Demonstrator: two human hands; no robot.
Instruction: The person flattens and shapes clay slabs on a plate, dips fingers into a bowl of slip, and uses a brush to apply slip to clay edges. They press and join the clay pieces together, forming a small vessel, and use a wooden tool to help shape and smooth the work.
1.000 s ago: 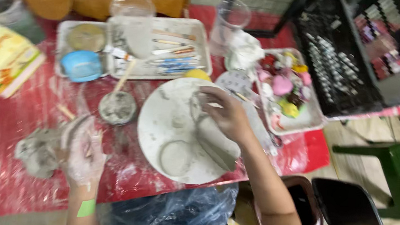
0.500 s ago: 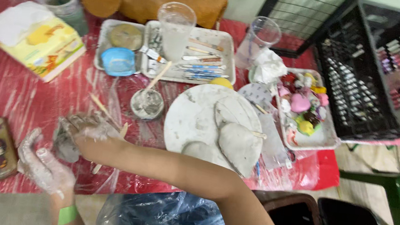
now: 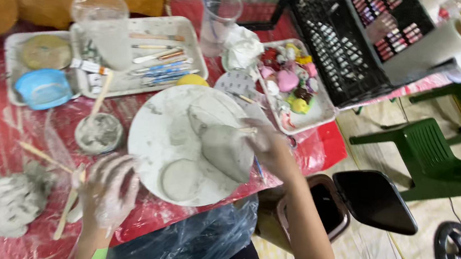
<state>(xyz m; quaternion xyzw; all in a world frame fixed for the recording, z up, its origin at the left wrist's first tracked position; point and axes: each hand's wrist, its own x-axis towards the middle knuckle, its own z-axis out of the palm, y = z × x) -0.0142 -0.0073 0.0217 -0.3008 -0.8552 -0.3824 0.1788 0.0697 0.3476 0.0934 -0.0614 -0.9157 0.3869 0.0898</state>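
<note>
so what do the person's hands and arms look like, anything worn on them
Both forearms are bare, no sleeves in view. The left hand is coated in pale grey clay, fingers smeared almost all over, and a light green band shows at its wrist. The right hand is blurred, with lighter clay smears on the fingers; no ring, watch or glove can be made out.

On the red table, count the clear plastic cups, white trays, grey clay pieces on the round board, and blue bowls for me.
Clear plastic cups: 2
White trays: 3
Grey clay pieces on the round board: 2
Blue bowls: 1
Total: 8
</note>
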